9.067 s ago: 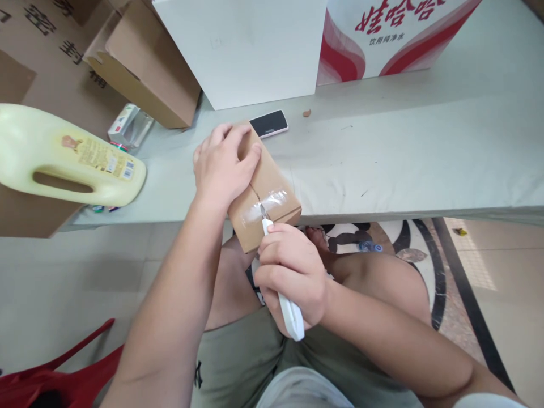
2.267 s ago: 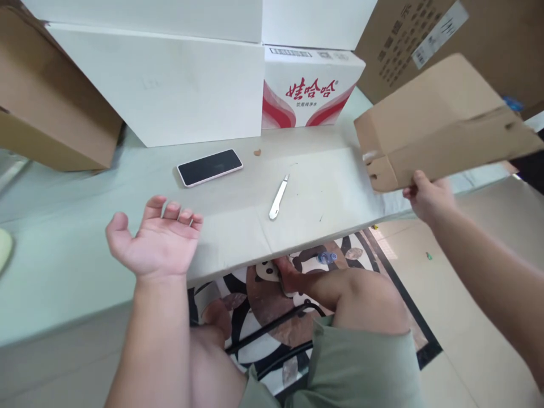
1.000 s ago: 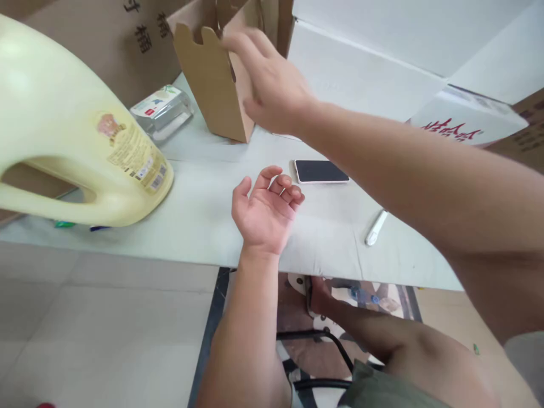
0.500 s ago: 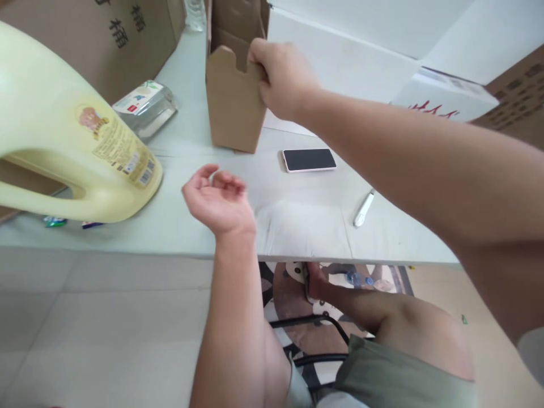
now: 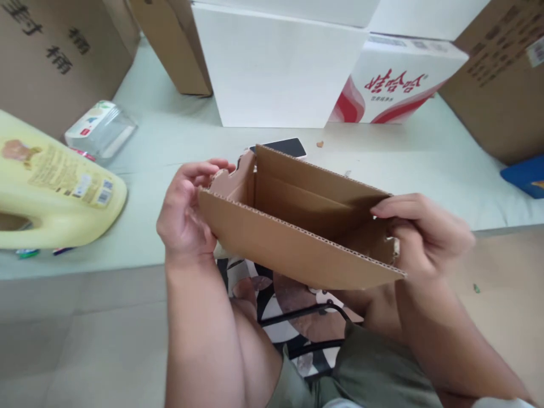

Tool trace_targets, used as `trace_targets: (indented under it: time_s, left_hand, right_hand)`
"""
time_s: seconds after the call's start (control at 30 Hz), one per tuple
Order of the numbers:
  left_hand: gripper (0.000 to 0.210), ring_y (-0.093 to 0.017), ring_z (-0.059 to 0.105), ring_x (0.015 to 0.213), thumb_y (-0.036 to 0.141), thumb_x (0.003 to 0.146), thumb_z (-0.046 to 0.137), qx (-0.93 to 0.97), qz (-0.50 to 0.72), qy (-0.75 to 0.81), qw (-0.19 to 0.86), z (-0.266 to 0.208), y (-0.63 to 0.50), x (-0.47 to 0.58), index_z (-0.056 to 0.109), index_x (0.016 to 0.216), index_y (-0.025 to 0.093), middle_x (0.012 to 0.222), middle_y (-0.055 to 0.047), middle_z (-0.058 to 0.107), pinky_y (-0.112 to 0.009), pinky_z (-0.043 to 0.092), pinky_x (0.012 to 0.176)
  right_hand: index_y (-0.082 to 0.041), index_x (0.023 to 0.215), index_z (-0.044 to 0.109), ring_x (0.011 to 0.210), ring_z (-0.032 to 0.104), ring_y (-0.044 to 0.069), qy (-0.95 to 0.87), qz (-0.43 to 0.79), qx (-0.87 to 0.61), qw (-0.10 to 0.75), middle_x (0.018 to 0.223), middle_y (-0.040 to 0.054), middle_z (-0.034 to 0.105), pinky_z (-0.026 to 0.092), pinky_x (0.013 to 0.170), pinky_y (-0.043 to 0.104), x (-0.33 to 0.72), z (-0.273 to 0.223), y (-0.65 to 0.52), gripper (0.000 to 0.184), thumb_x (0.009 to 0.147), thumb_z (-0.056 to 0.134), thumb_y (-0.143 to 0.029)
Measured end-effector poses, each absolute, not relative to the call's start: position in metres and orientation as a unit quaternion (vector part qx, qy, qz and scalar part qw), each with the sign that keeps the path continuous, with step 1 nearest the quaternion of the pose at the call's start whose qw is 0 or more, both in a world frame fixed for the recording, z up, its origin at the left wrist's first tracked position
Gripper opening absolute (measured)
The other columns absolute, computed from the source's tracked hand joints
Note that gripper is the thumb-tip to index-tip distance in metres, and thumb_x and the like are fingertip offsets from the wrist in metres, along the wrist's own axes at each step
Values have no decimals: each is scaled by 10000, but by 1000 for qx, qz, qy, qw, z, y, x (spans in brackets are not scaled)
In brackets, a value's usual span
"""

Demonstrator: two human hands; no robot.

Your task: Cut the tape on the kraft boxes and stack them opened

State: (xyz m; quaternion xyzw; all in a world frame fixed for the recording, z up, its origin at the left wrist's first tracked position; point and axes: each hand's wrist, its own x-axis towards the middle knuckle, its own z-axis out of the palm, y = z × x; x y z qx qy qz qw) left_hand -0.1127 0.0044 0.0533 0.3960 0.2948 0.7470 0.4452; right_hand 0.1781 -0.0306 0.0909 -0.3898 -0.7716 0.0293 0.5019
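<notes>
Red 娃哈哈 on the red-and-white carton [image 5: 397, 85], black 封 and 桶 on the left brown carton [image 5: 63, 68].

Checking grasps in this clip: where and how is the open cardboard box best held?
The open cardboard box is probably best gripped by its short end walls, the left hand and right hand coming from opposite sides. The box is long and narrow, mouth upward, and the left end's notched rim should offer a catch.

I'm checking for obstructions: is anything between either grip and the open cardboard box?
Nothing visible: the left grip lies against one end of the cardboard box, and the right grip holds its other end.
</notes>
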Motion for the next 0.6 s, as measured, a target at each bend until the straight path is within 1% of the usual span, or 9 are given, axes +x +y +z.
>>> trace_targets:
  time_s: [0.07, 0.17, 0.2, 0.27, 0.33, 0.43, 0.53, 0.57, 0.6]
  left_hand:
    - [243, -233, 718, 978, 454, 779, 780, 420, 718, 314, 458, 54, 5, -107, 831, 838, 224, 1019, -40, 803, -356, 552, 866]
    - [352, -218, 722, 988, 555, 845, 675, 450, 713, 315, 436, 52, 7, -102, 859, 856, 255, 1015, -20, 817, -348, 568, 865]
    - [395, -211, 723, 995, 586, 864, 636, 466, 713, 309, 424, 51, 8, -101, 864, 865, 264, 1013, -13, 820, -347, 572, 883]
    - [437, -209, 727, 1017, 615, 892, 583, 504, 703, 302, 400, 49, 10, -101, 869, 889, 284, 1034, 2, 825, -359, 574, 932]
    - [459, -227, 736, 1030, 623, 910, 553, 549, 684, 301, 375, 46, 11, -101, 871, 893, 293, 1025, 2, 832, -392, 563, 989]
    - [506, -284, 748, 1018, 656, 912, 530, 603, 643, 328, 339, 44, 10, -99, 871, 824, 292, 902, -28, 835, -471, 535, 1044]
    - [491, -326, 750, 963, 644, 879, 566, 589, 638, 383, 316, 44, 4, -92, 854, 703, 289, 745, -53, 802, -547, 516, 1060]
    - [476, -329, 749, 948, 613, 878, 571, 570, 649, 397, 308, 44, 1, -88, 845, 671, 284, 714, -57, 790, -563, 507, 1073]
    - [463, -327, 748, 934, 575, 881, 570, 552, 664, 407, 299, 44, -1, -84, 837, 649, 276, 695, -57, 780, -571, 499, 1086]
  right_hand:
    - [-248, 948, 748, 798, 734, 175, -760, 53, -396, 513, 896, 28, 764, 568, 629, 300, 181, 78, -27, 382, 825, 478, -8]
    - [-272, 1128, 760, 940, 766, 209, -748, 77, -394, 529, 1080, 58, 793, 625, 723, 331, 185, 64, -18, 394, 870, 565, -46]
    - [-274, 1153, 755, 966, 767, 216, -746, 86, -393, 531, 1108, 65, 793, 632, 732, 335, 186, 61, -16, 389, 874, 592, -57]
    - [-266, 1112, 758, 979, 768, 215, -745, 106, -388, 533, 1081, 63, 799, 639, 745, 332, 189, 57, -15, 339, 879, 614, -66]
    - [-253, 1010, 755, 972, 770, 205, -745, 121, -380, 535, 1032, 53, 802, 641, 791, 336, 192, 54, -16, 262, 887, 615, -69]
    - [-250, 939, 719, 930, 756, 183, -741, 130, -376, 541, 1014, 41, 783, 623, 823, 341, 195, 48, -20, 215, 904, 603, -73]
    - [-267, 939, 679, 884, 691, 171, -702, 106, -405, 576, 949, 23, 699, 583, 774, 331, 195, 41, -24, 190, 893, 616, -94]
    - [-275, 974, 665, 892, 661, 177, -675, 94, -428, 593, 952, 22, 660, 568, 769, 336, 195, 39, -25, 189, 875, 641, -116]
    - [-284, 1038, 647, 917, 635, 187, -645, 90, -458, 605, 981, 26, 631, 556, 781, 348, 194, 37, -26, 231, 855, 669, -145]
